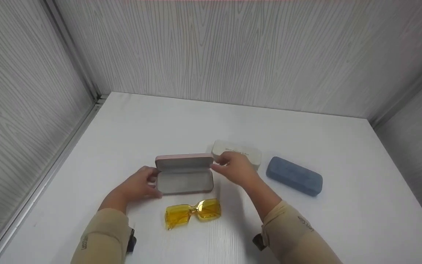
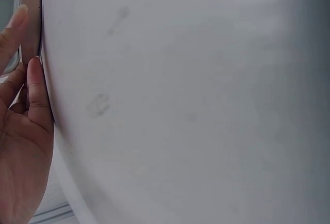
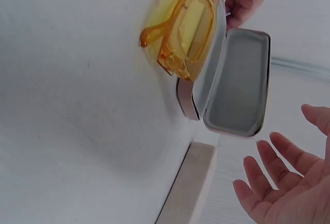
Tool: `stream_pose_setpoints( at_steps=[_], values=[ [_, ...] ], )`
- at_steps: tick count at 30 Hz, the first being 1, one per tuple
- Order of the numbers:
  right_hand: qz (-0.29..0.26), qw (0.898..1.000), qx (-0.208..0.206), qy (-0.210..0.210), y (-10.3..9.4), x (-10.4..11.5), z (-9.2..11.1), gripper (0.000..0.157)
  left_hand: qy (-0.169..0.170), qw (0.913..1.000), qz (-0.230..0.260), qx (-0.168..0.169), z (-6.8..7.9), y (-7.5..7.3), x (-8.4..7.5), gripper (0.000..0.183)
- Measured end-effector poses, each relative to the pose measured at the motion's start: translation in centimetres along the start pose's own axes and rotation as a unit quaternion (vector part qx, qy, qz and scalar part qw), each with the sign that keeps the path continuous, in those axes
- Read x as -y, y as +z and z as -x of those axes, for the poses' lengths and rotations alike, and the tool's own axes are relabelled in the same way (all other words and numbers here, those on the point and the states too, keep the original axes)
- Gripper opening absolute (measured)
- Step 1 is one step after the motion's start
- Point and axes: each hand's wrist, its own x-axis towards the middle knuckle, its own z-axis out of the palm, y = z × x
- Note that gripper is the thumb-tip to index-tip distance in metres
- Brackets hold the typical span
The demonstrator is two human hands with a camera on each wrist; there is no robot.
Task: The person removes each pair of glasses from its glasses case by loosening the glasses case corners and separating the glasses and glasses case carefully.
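A pink glasses case (image 1: 185, 182) with a grey lining stands with its lid raised on the white table. My left hand (image 1: 137, 185) holds its left end, thumb by the front corner and fingers farther back; in the left wrist view the fingertips lie against its side wall (image 2: 32, 26). My right hand (image 1: 234, 168) is beside the lid's right edge, holding nothing. In the right wrist view its fingers (image 3: 278, 170) spread apart, close to the raised lid (image 3: 240, 82). Yellow-tinted sunglasses (image 1: 192, 213) lie just in front of the case.
A cream glasses case (image 1: 236, 148) lies behind my right hand, which partly covers it. Farther right is a closed blue glasses case (image 1: 294, 176), set at an angle. Grey wood-grain panels (image 1: 211, 51) wall the table (image 1: 159, 113) at the back and sides.
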Motion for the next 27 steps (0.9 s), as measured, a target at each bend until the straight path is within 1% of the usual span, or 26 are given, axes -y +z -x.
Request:
stream_pose_setpoints(
  at_steps=[3, 5, 7, 9, 11, 12, 15, 16, 19, 23, 27],
  values=[
    [-0.048, 0.998, -0.009, 0.032, -0.3, -0.6, -0.9, 0.023, 0.005, 1.0000, 0.001, 0.000, 0.1, 0.0, 0.0, 0.080],
    [-0.087, 0.995, -0.009, 0.054, -0.2, -1.0, -1.4, 0.025, 0.008, 1.0000, 0.004, -0.001, 0.1, 0.0, 0.0, 0.080],
    [-0.146, 0.987, -0.006, 0.072, 0.0, -1.3, -1.9, 0.028, 0.010, 0.9999, 0.007, -0.004, 0.1, 0.0, 0.0, 0.081],
    [-0.201, 0.975, -0.006, 0.090, 0.4, -1.7, -2.3, 0.033, 0.013, 0.9999, 0.009, -0.003, 0.2, 0.0, 0.0, 0.081],
    [-0.244, 0.964, -0.006, 0.107, 0.9, -1.9, -2.7, 0.038, 0.010, 0.9999, 0.009, -0.003, 0.2, 0.0, 0.0, 0.082],
    [-0.255, 0.960, -0.007, 0.113, 1.1, -2.0, -2.9, 0.041, 0.008, 0.9999, 0.008, -0.002, 0.2, 0.0, 0.0, 0.082],
    [-0.261, 0.955, -0.001, 0.137, 1.7, -1.9, -3.5, 0.052, -0.003, 1.0000, 0.004, 0.001, 0.2, 0.0, -0.1, 0.083],
    [-0.262, 0.955, 0.005, 0.141, 1.9, -1.9, -3.7, 0.053, -0.006, 1.0000, 0.001, 0.003, 0.2, 0.0, -0.1, 0.084],
    [-0.258, 0.954, 0.027, 0.148, 2.3, -1.8, -4.1, 0.056, -0.016, 0.9999, -0.005, 0.003, 0.3, -0.1, -0.3, 0.083],
    [-0.247, 0.956, 0.055, 0.149, 2.6, -1.8, -4.2, 0.060, -0.016, 0.9998, -0.009, 0.005, 0.2, -0.1, -0.3, 0.081],
    [-0.232, 0.957, 0.061, 0.161, 2.7, -1.6, -4.2, 0.069, -0.011, 0.9999, -0.009, 0.008, 0.1, 0.0, -0.3, 0.082]
  ],
)
